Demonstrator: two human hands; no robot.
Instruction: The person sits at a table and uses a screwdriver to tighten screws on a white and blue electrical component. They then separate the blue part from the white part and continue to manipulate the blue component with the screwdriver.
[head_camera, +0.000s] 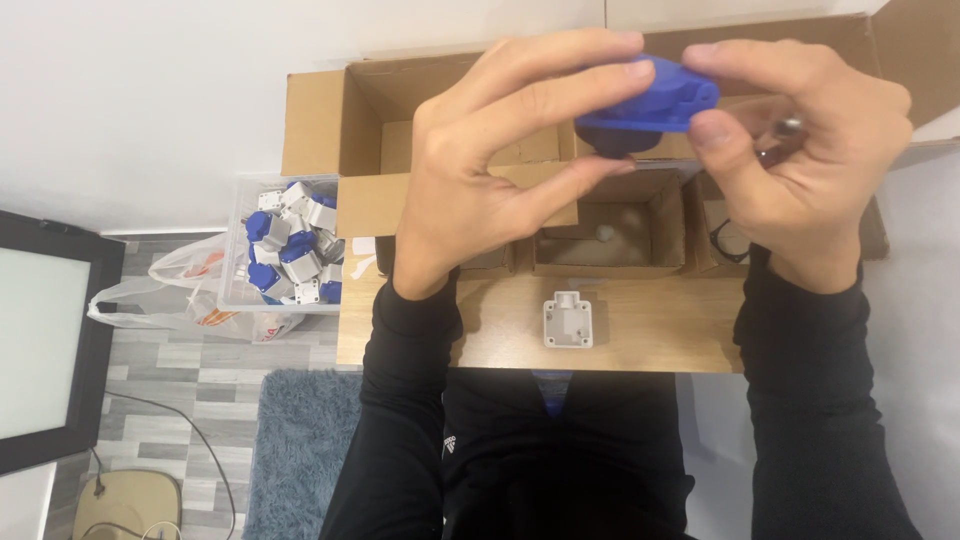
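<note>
Fingers of both hands, left hand (490, 170) and right hand (810, 150), pinch a blue plastic part (648, 98) above cardboard boxes (610, 230); a grey housing (568, 320) lies on the tabletop (660, 330).

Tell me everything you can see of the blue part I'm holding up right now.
The blue part looks like moulded plastic, matte and bright blue, with a flat base edge, a rounded raised body on top and a darker stub hanging below. It is held in the air above the open cardboard box, roughly level and tipped slightly. The left hand pinches its left end between thumb and fingers; the right hand grips its right end. Much of its surface is hidden by the fingers.
</note>
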